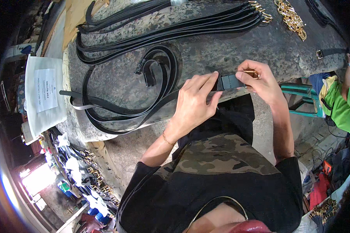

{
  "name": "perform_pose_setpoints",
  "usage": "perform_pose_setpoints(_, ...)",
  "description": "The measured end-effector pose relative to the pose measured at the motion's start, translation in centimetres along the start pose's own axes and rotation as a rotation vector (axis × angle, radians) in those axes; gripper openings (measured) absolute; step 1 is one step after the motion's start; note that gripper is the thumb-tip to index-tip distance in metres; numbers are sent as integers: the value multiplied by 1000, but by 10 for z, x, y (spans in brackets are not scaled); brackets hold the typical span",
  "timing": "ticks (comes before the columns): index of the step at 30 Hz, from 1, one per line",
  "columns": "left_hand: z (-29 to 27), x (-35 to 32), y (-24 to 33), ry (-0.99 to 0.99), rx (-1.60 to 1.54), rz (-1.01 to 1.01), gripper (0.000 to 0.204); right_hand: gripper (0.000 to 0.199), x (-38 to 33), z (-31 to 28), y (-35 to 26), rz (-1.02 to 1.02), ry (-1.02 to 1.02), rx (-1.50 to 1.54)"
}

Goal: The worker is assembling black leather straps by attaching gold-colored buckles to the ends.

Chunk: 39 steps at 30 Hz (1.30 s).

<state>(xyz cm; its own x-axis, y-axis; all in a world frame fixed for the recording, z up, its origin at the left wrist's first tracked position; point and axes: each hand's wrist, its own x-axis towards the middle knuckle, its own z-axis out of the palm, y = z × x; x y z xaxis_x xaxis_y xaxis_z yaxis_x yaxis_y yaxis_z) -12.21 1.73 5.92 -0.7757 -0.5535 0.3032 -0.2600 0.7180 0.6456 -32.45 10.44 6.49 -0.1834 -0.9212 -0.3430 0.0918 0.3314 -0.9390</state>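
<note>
Near the front edge of the table (206,35), both my hands are on a black belt (230,82). My left hand (196,95) grips its strap close to the end, with thumb below and fingers above. A dark grey stitched piece of the belt shows between my hands. At the belt's end, my right hand (262,79) pinches a gold buckle (252,72), which its fingers partly cover. To the left of my left hand, long black straps (165,62) lie in loose curves. Some of them hang over the table's front edge.
Black belts (171,35) with gold buckles lie bundled at the back. A heap of gold buckles (292,20) sits back right. A white sheet (46,95) hangs at the left edge. At the right are a green stool frame (301,90) and another person's arm (347,77).
</note>
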Motion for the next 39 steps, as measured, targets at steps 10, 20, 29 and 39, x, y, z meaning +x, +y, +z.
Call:
perform_pose_setpoints(10, -3, 4, 4, -1, -85, 65, 45, 14, -1, -8, 9, -116, -114, 176)
perform_pose_setpoints(20, 7, -1, 1, 117, -62, 189, 46, 13, -5, -6, 19, -66, -167, 423)
perform_pose_setpoints(29, 13, 14, 6, 113, 1, 250, 48, 15, -1, -10, 30, -206, 29, 369)
perform_pose_setpoints(39, 23, 20, -10, 84, 63, 267, 50, 11, 1, -8, 25, -78, -21, 408)
